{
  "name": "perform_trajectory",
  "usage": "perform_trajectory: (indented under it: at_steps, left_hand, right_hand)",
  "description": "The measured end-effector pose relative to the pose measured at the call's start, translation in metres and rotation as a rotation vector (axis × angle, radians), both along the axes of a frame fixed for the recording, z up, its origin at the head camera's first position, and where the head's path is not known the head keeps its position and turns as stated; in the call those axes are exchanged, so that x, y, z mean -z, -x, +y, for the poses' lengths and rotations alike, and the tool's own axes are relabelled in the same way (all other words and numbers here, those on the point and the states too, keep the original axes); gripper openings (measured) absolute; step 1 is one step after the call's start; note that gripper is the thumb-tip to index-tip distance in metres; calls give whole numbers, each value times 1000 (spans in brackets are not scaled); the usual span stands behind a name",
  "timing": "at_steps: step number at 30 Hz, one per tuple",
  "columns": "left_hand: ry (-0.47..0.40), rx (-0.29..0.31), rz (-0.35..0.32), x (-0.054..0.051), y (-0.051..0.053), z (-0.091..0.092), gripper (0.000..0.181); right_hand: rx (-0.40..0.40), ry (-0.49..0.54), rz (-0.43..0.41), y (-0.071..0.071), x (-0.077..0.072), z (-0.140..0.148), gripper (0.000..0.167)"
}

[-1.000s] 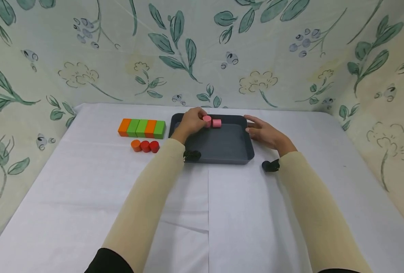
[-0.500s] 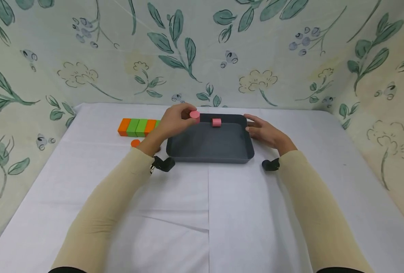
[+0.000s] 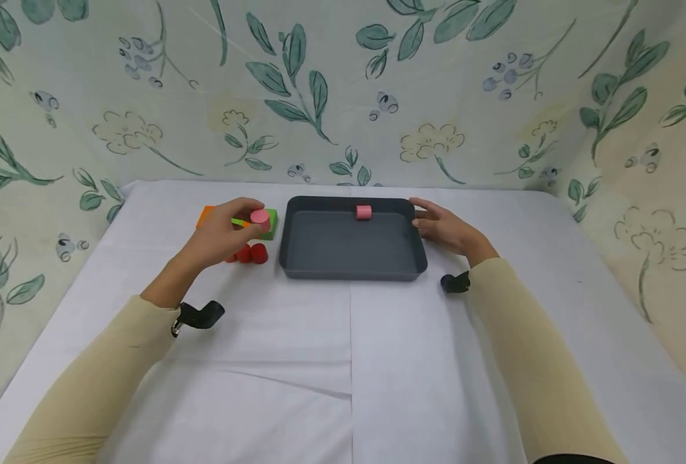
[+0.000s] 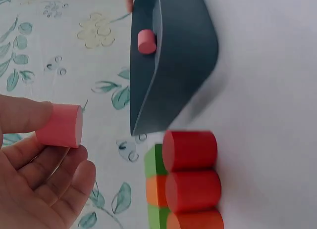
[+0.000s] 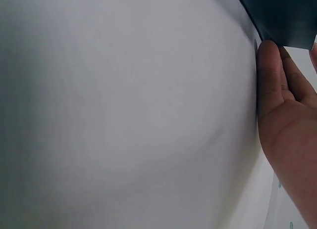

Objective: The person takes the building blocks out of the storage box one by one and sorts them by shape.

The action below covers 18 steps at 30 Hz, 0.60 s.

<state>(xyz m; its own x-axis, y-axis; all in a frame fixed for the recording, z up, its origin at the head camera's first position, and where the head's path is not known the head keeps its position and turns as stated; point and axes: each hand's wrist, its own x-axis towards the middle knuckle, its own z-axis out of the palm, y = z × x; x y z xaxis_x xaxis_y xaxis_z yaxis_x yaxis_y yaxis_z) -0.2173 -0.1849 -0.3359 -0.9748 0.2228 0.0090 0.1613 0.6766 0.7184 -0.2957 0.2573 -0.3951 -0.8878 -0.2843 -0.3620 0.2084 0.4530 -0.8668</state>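
Observation:
My left hand (image 3: 215,233) pinches a pink cylinder block (image 3: 260,220) between thumb and fingers, raised in front of the row of blocks. In the left wrist view the thumb lies over the pink cylinder block (image 4: 62,126), the other fingers below it. A second pink cylinder block (image 3: 363,212) lies on its side at the far wall of the dark grey tray (image 3: 351,248). At the tray's far right corner, my right hand (image 3: 449,230) touches the rim with nearly straight fingers. The right wrist view has the thumb (image 5: 270,66) against the tray (image 5: 285,21).
Left of the tray stand red cylinder blocks (image 3: 259,253) and an orange cylinder block (image 4: 195,220). Behind them is a row of green (image 3: 272,225) and orange blocks (image 3: 205,216), partly hidden by my left hand. A white cloth (image 3: 296,335) covers the table; floral fabric (image 3: 343,96) hangs behind.
My left hand has lifted one pink cylinder block out of the tray and carried it left, over to the coloured blocks. The right hand stays at the tray's corner.

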Motion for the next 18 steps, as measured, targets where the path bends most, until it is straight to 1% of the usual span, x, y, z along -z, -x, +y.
perform_trajectory:
  at_steps: [4, 8, 12, 14, 18]
  left_hand:
    - [40, -47, 2, -1, -9, -16, 49]
    - [50, -68, 15, 0, -13, -30, 52]
    - [50, -100, 30, 4, -16, -45, 53]
    - [39, -126, 19, 7, -16, -52, 53]
    - [19, -174, -24, 15, -17, -63, 57]
  right_hand:
    - [2, -1, 2, -1, 1, -1, 69]
    - [-8, -8, 5, -1, 2, 1, 69]
    - [-12, -9, 8, -1, 3, 2, 69]
    - [-12, -10, 12, 0, 3, 2, 68]
    - [-8, -13, 17, 0, 3, 1, 68]
